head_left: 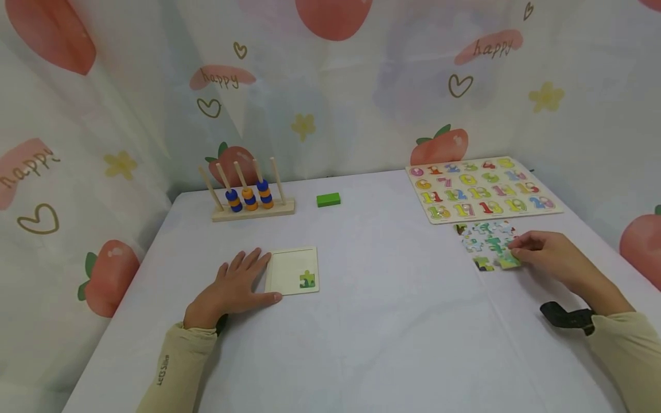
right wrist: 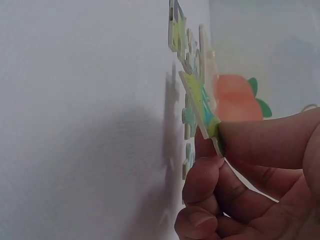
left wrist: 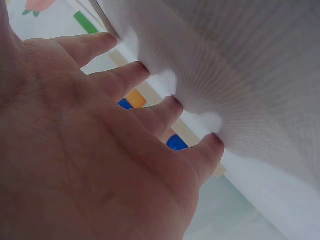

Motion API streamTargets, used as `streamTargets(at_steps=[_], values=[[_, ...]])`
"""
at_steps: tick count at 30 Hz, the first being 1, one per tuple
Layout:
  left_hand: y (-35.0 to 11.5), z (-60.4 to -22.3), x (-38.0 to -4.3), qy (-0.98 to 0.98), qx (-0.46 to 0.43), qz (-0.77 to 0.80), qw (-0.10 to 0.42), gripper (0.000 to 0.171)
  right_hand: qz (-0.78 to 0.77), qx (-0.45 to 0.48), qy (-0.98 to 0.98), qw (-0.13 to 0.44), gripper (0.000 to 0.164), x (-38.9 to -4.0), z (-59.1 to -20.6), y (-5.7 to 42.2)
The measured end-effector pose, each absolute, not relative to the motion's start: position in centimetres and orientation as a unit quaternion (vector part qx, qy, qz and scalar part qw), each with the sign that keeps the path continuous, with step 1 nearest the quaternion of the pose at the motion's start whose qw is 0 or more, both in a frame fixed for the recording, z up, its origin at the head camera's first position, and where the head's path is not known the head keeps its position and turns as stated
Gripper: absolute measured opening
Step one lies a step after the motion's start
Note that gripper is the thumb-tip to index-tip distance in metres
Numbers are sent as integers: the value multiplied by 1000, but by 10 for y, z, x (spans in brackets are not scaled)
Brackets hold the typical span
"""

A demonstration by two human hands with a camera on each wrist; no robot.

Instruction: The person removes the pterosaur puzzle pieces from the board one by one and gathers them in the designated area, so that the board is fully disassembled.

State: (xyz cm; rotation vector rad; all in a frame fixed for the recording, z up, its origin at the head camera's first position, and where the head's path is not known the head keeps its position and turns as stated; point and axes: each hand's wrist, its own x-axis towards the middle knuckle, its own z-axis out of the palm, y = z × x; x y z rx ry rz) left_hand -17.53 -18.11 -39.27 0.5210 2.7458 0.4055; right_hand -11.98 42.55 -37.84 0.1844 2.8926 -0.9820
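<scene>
My left hand [head_left: 229, 291] rests spread on the table, thumb and index finger at the left edge of a pale square puzzle tray [head_left: 283, 272]. One green jigsaw piece [head_left: 307, 279] lies in the tray's lower right corner. Over on the right, my right hand [head_left: 555, 258] pinches a yellow-green jigsaw piece [right wrist: 200, 102] between thumb and fingers, tilted up off the table in the right wrist view. Several other jigsaw pieces [head_left: 474, 241] lie loosely grouped beside and beneath it. In the left wrist view, the left fingertips [left wrist: 174, 102] press the white cloth.
A number puzzle board [head_left: 482, 186] lies at the back right, just behind the loose pieces. At the back left stands a wooden peg rack [head_left: 253, 211] with blue and orange beads. A green block [head_left: 328, 199] lies between them. A printed curtain hangs behind the table.
</scene>
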Motion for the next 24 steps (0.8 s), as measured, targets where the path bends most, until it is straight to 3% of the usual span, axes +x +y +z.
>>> streamTargets(at_steps=[7, 14, 24], values=[[-182, -393, -175, 960, 184, 145, 156, 105, -308, 64, 949, 35, 27, -120, -382, 425], [-181, -391, -175, 960, 182, 142, 158, 105, -282, 79, 956, 21, 34, -120, -374, 423], [-181, -393, -177, 961, 181, 133, 159, 106, -306, 34, 952, 3, 37, -135, -364, 385]])
